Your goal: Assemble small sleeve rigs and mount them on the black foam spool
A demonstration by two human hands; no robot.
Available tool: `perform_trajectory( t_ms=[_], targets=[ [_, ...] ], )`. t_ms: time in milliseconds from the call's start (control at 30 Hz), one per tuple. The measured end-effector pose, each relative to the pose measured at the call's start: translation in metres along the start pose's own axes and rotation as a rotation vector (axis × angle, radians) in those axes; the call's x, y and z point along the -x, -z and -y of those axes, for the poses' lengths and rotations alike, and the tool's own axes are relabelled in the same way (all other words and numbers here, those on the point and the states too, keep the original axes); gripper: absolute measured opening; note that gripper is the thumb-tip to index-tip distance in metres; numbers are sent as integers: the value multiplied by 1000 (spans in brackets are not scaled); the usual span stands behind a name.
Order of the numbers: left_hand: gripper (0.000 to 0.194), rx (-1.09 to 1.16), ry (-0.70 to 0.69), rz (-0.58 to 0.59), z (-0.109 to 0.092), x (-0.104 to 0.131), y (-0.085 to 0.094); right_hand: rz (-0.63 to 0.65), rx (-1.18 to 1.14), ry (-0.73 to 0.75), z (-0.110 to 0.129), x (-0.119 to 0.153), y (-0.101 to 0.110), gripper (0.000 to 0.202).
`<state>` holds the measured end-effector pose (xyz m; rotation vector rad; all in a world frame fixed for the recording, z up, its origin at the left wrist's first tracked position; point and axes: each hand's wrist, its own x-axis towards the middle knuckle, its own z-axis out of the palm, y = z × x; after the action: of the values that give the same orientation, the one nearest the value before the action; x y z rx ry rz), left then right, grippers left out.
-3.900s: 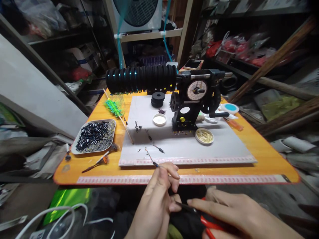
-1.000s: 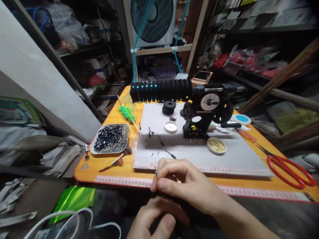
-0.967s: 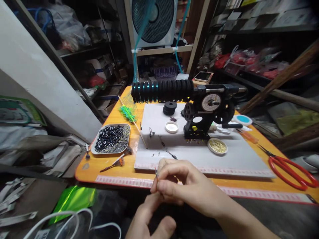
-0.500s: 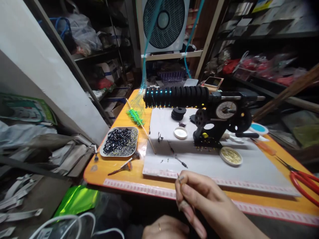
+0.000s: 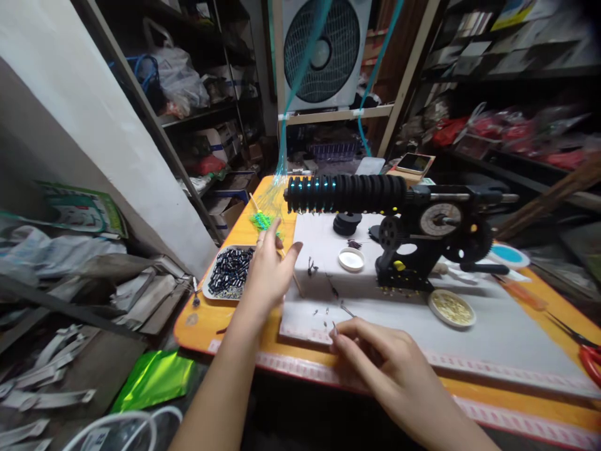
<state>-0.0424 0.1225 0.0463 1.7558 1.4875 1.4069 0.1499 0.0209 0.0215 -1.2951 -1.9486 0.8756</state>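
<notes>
Thin piece [image 5: 334,326], seemingly pale-tipped.

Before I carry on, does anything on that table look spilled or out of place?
Yes, slightly: small bits, some yellow, lie scattered at the foot of the black machine, outside the dish of gold pieces. They look spilled.

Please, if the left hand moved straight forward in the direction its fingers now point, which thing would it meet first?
The left hand would probably meet the green bristly bundle first; the two overlap in this view, but the depth between them is unclear.
</notes>
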Motion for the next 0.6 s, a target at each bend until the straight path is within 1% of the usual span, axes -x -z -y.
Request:
perform_trajectory(
  t_ms=[33,67,133,200,267,300,333,400,433,467,533,600],
  targets=[
    [23,23,-28,17,2,-9,-7,-51,85,52,-3,-1,2,20],
    [12,55,-59,25,2,-12,-12,-101,165,102,-7,-2,4,18],
    [13,148,-125,13,-3,-5,-18,-177,300,176,-15,-5,7,17],
    [16,292,-179,-12,-16,13,-18,-226,413,202,-22,-8,9,16],
    [23,456,-179,-28,-30,33,-16,-245,495,213,-29,-11,8,16],
    [28,554,-146,-26,-37,42,-13,-249,525,218,-33,-11,8,16],
    [31,682,-78,-7,-43,51,-10,-256,549,225,-35,-11,7,17],
    [31,1037,177,67,-51,66,-3,-287,579,247,-39,-10,6,26],
    [30,1156,300,119,-52,72,2,-316,584,263,-38,-8,6,31],
    [27,1221,406,173,-52,79,7,-351,578,284,-36,-5,7,34],
    [20,1240,544,327,-45,95,17,-419,524,356,-27,1,6,36],
    [21,1126,653,454,-32,113,24,-431,449,494,-12,6,3,36]
  ],
)
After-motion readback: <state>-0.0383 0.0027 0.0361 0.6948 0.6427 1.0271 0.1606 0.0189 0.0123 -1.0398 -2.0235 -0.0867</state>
